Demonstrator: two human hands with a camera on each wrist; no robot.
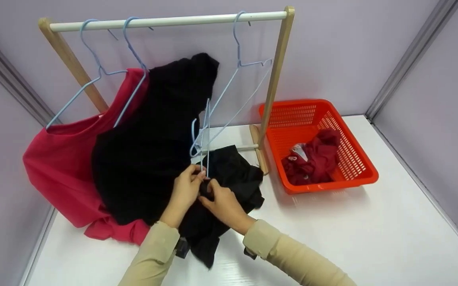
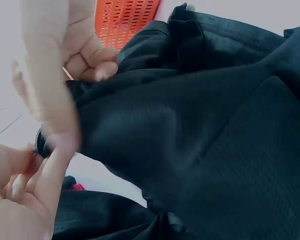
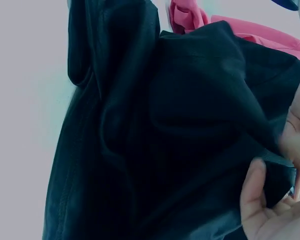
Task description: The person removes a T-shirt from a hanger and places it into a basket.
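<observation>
Both hands work at the end of a light-blue wire hanger [image 1: 208, 131], held on end in front of the rack. My left hand [image 1: 187, 186] pinches the hanger's lower end, close to the cloth edge. With curled fingers, my right hand [image 1: 225, 202] holds a bunched edge of a black garment [image 1: 233, 171]. The garment drapes over the table below the hands; its exact kind is unclear. In the left wrist view, the black cloth [image 2: 190, 120] stretches away from the fingers. Cloth and fingers partly hide the contact with the wire.
A clothes rack [image 1: 169, 20] carries a pink garment [image 1: 62, 167] and a black garment [image 1: 153, 131] on blue hangers, plus a bare hanger [image 1: 239, 43]. To the right, an orange basket [image 1: 366, 174] holds dark red cloth [image 1: 320, 155]. White table [image 1: 312, 234] extends in front.
</observation>
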